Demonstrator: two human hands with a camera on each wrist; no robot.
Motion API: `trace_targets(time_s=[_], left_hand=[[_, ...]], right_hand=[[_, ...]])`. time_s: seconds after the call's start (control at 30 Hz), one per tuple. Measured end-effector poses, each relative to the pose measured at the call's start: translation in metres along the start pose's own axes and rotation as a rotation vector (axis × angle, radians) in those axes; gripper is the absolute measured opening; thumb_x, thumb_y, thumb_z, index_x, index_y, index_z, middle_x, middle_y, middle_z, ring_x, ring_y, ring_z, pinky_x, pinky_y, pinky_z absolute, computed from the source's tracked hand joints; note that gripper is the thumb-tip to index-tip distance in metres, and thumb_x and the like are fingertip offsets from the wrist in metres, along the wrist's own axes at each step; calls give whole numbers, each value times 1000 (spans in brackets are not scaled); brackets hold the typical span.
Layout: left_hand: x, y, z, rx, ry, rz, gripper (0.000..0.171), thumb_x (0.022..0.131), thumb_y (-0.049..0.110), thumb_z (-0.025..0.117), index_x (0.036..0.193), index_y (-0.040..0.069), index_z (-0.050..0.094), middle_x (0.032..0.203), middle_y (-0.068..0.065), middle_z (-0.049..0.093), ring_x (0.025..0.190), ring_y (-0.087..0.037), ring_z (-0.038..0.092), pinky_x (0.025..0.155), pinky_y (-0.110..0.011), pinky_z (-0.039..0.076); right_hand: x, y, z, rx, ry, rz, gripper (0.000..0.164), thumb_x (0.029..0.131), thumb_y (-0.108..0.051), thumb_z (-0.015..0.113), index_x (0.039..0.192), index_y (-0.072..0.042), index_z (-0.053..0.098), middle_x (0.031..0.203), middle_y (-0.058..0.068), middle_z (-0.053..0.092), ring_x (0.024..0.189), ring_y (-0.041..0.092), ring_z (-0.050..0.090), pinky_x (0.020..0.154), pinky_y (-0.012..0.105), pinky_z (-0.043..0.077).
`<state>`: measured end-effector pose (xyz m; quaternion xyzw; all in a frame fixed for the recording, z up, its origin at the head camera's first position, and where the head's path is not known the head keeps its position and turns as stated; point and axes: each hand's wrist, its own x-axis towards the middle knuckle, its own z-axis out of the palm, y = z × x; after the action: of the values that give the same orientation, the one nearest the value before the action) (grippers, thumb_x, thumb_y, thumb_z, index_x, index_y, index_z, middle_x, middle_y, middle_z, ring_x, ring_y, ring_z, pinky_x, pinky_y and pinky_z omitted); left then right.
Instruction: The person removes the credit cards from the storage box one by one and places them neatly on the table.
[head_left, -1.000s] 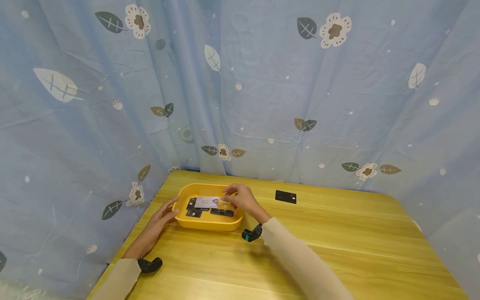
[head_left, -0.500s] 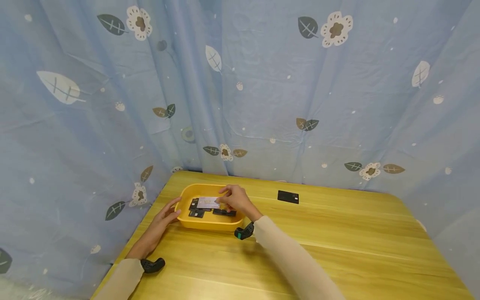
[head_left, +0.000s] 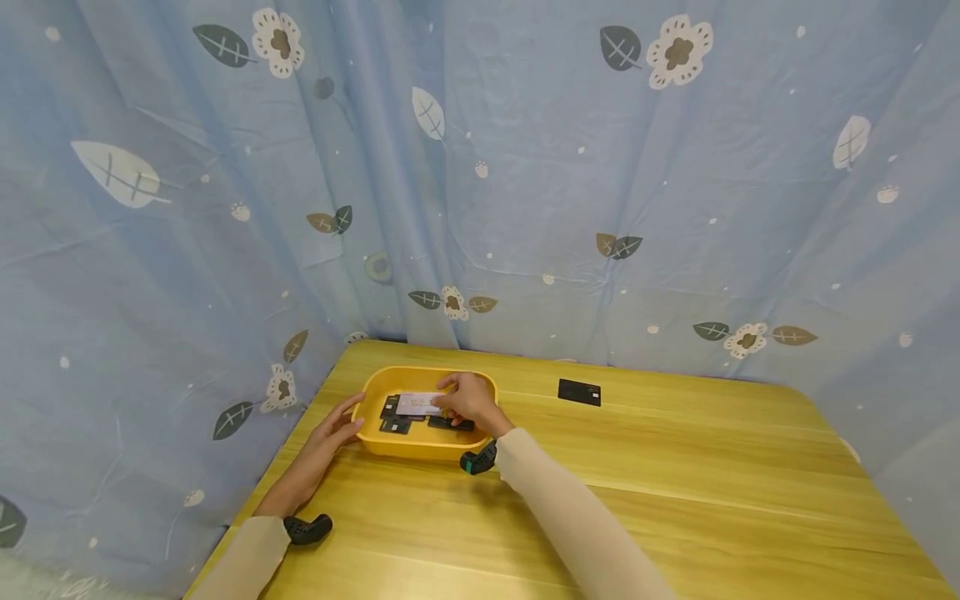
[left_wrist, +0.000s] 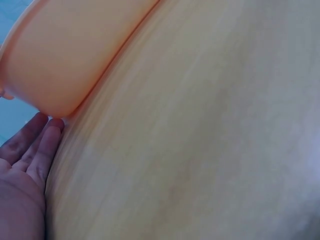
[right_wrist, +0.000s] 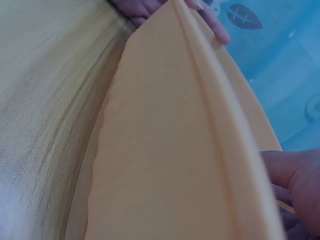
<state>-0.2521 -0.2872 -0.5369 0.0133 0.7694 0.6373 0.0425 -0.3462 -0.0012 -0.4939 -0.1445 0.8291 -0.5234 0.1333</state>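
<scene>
A yellow plastic basin (head_left: pixel 420 450) stands toward the table's far left part. My left hand (head_left: pixel 330 433) holds its left end, fingers against the outer wall and a fingertip over the rim. Inside the basin lies a white card (head_left: pixel 414 404) with gold print, overlapping several black cards (head_left: pixel 395 426). My right hand (head_left: pixel 470 400) reaches over the front right rim; its thumb and fingertips pinch the white card's right end. In the right wrist view the right hand (right_wrist: pixel 302 185) is partly behind the rim, which hides its fingertips.
Another black card (head_left: pixel 579 392) lies on the wooden table (head_left: pixel 675 483), right of the basin. A blue patterned curtain (head_left: pixel 525 208) hangs behind and beside the table. Each wrist wears a black device.
My right hand has moved slightly left and down within the basin, onto the white card's right end. The left hand stays at the basin's left end. The view has shifted slightly.
</scene>
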Motion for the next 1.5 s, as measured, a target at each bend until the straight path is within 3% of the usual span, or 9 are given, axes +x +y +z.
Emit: trace_targets(time_s=[0.27,0.43,0.73,1.1,1.37,1.5], left_hand=[[0,2,0,-20,3,11,61,107,37,56,162,26,32,166,-12,25,141,-35,39,110,-46,42],[-1,2,0,-33,-6,5,60,108,36,56,162,28,32,168,-10,20,144,-35,35,113,-52,37],[-1,1,1,-36,-1,2,59,108,36,56,162,29,32,167,-10,22,143,-35,37,113,-53,36],[-3,4,2,-41,2,-11,61,107,37,56,163,28,31,168,-10,21,144,-35,35,115,-55,33],[-3,3,2,-52,-2,-8,62,107,37,57,163,28,31,167,-10,21,144,-36,35,116,-57,31],[-2,3,2,-49,-1,-7,62,107,37,57,162,27,32,168,-10,21,144,-36,35,116,-56,31]], right_hand=[[-1,-2,3,14,-24,23,38,94,-12,77,128,2,68,86,24,72,47,17,55,50,33,55],[1,2,7,3,-6,25,37,93,-9,77,126,4,68,77,20,70,44,17,52,44,30,52],[9,7,10,-118,29,8,36,87,-7,82,121,0,73,59,11,61,42,15,49,41,29,50],[8,6,12,-194,37,19,41,84,-11,86,123,-4,74,64,9,65,42,16,50,41,29,50],[7,6,11,-273,14,-57,18,87,-16,85,104,-10,83,71,5,70,44,14,52,42,28,50],[7,7,12,-312,0,-91,17,89,-18,83,105,-13,84,72,6,73,42,12,50,42,26,48]])
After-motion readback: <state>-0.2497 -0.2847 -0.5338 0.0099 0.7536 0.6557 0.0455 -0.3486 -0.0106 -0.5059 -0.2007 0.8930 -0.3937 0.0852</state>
